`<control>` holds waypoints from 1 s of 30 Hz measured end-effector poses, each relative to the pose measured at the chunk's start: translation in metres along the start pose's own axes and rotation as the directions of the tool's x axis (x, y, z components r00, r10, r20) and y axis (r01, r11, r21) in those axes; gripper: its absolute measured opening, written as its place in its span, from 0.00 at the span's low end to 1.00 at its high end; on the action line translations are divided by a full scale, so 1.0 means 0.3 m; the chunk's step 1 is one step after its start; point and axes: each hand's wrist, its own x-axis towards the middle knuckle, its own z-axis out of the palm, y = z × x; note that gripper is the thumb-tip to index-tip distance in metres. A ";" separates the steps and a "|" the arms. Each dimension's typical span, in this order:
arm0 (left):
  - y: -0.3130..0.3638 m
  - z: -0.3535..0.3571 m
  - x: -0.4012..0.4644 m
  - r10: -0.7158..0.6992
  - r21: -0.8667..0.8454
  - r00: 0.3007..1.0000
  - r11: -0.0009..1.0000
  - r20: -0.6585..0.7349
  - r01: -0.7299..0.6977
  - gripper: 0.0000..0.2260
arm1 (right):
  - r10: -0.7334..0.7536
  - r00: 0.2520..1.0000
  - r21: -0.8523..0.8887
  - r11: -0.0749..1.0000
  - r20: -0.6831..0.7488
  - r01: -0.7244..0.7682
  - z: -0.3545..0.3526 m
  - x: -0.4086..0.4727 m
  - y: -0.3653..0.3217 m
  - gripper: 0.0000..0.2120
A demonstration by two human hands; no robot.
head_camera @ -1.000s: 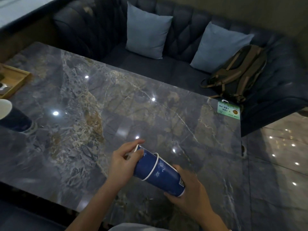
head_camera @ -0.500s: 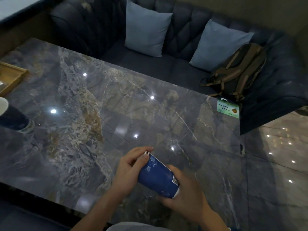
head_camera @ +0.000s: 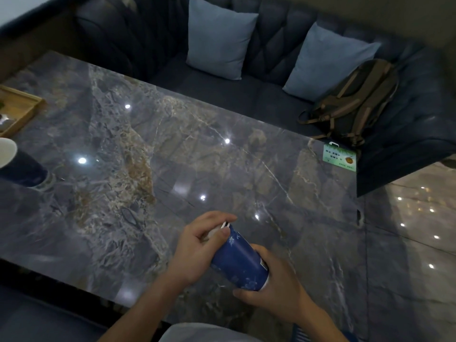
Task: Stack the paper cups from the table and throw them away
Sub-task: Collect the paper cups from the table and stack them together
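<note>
1. I see a green card [head_camera: 340, 157] at the far right corner of the surface [head_camera: 172, 154]; it carries lines of small print and a round orange mark, but the writing is too small for me to read.
2. The stacked blue paper cups [head_camera: 238, 262] bear a pale floral pattern and a small square label near the base, its print also unreadable.
3. The stack is held tilted above the near edge of the surface, rims pointing up and away to the left, base down toward the right.
4. My left hand [head_camera: 197, 253] grasps the stack at the rim end, thumb pressed on the blue wall and fingers curled over the white rims, of which two edges show.
5. My right hand [head_camera: 276, 290] grasps the base end, palm cupped under the bottom with fingers wrapped along the lower side.
6. Another dark blue paper cup [head_camera: 17, 166] with a white inside stands upright at the left edge of the surface, well apart from both hands.
7. A wooden tray [head_camera: 22, 109] sits at the far left corner, just beyond that cup.
8. Beyond the far edge, a dark sofa [head_camera: 271, 58] holds two light blue cushions [head_camera: 219, 38] and a brown backpack [head_camera: 355, 99].
</note>
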 end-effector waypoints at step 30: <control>0.172 0.066 -0.206 -0.048 0.237 0.978 0.967 -0.204 0.097 0.22 | -0.140 0.987 0.172 0.977 0.084 0.124 -0.011 -0.084 0.040 0.31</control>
